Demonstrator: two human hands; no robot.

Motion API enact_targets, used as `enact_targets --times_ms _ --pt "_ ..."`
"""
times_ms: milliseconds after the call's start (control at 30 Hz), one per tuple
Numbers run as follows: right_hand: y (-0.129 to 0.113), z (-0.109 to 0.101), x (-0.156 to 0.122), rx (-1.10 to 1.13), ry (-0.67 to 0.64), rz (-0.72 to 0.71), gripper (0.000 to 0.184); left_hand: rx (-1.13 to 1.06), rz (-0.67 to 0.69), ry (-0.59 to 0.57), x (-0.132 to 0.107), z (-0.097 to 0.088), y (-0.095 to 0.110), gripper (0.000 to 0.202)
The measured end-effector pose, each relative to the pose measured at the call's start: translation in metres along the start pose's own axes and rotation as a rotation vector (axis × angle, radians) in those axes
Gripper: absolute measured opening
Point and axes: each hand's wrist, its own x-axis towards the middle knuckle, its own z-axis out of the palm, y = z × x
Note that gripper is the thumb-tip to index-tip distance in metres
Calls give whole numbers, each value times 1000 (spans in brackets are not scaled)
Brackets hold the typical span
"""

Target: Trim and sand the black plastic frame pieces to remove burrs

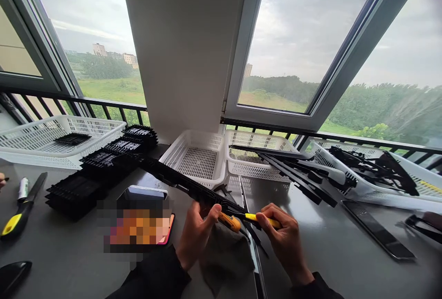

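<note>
My left hand [196, 231] is closed around the near end of a long black plastic strip [172, 177] that runs up and to the left across the grey table [331, 244]. My right hand [285, 234] is closed on a yellow-and-black utility knife [257, 219], whose tip meets the strip end beside my left thumb. A small orange-yellow piece [230, 221] sits at that same spot, between the two hands. Both sleeves are dark.
Black ribbed parts [103, 161] are stacked at left beside a white basket [51, 138]. Two more white baskets [200, 156] stand at the back. A tray of black strips [373, 170] lies at right. A phone [138, 227], a second yellow knife [17, 216] and a flat black strip [378, 230] lie on the table.
</note>
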Motion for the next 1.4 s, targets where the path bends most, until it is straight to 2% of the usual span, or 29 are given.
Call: enact_targets --times_ms 200,367,433,600,900,1100,1267,1400 --pt "1 -2 1 19 2 -1 49 31 13 -23 -1 0 -4 35" --pt "-1 -1 1 21 65 17 47 52 47 -58 -1 -1 -7 28" --pt "-2 0 0 23 63 10 48 53 43 -64 -2 0 -7 30" --pt "-3 4 0 54 -34 -10 49 47 30 -65 -2 0 -9 38" --pt "1 1 -2 32 43 36 46 55 -7 -83 -4 0 -7 50" --pt "-3 4 0 75 -16 4 47 35 -20 -56 -4 -1 -11 56" --pt "0 2 0 55 36 35 45 49 -22 -75 -4 0 -13 59" --pt "0 2 -1 65 -17 29 46 65 -21 -72 -5 0 -14 60"
